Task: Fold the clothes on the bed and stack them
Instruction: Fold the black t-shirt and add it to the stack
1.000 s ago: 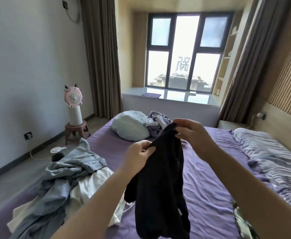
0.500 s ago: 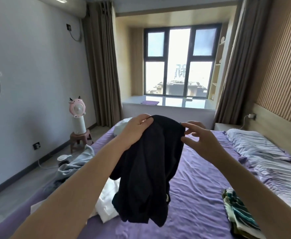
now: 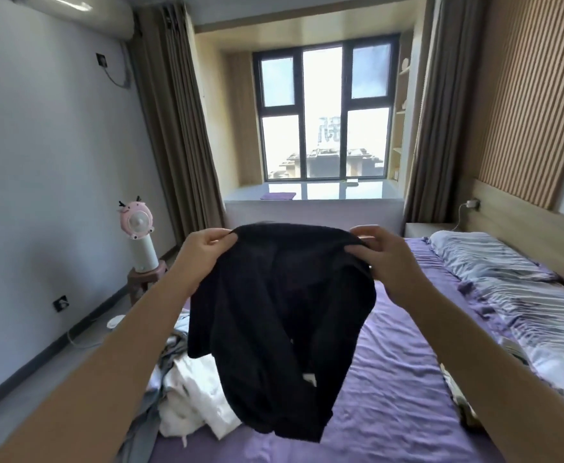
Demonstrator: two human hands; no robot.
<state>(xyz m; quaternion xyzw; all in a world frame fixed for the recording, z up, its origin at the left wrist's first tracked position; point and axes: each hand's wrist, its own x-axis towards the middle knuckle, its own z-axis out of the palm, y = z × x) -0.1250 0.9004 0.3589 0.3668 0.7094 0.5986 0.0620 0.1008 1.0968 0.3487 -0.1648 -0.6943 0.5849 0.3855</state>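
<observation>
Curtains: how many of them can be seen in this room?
2. One curtain hangs left of the window, by the grey wall. The other curtain hangs right of it, next to the shelves. Nothing suggests more, though the room behind the camera is out of view.

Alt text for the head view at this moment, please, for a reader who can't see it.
Both hands, left hand and right hand, hold a black fabric garment up by its top edge above a purple-sheeted bed. A pile of white and pale blue clothes lies at the bed's left edge.
</observation>
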